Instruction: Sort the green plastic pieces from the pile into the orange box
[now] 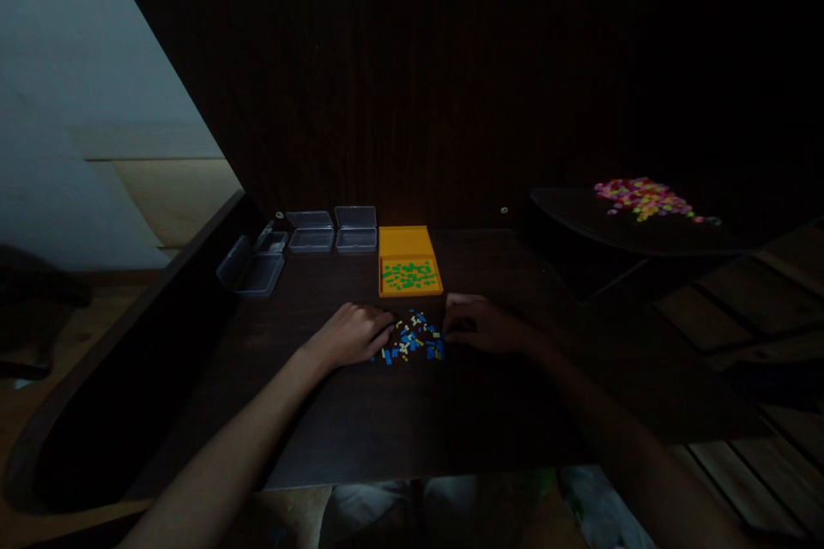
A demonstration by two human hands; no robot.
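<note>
Reaching in from the near edge of the dark tabletop (360, 437), both bare forearms. Resting knuckles-up at the middle of the tabletop, left hand (351, 334), fingers curled loosely down and touching the left side of the small pile of blue, yellow and white pieces (412, 339); gripping anything or not, cannot tell in this dim light. Sitting just beside the right side of the same pile, right hand (482, 326), fingers bent inward toward the pieces, tips hidden in shadow, grip impossible to judge. Lying between the two hands, the pile itself, spread flat on the wood.

Sitting just beyond the pile, toward the far edge, orange box (408, 262), lid open, holding green pieces (410, 276) in its nearer half. Standing to the left of it along the far edge, clear plastic boxes (333, 230), side by side with lids open. Lying nearer the far left corner, clear box (252, 273), also open. Resting well apart on the right, past the right edge, round dark side table (618, 227) carrying heap of pink and yellow pieces (640, 197).
</note>
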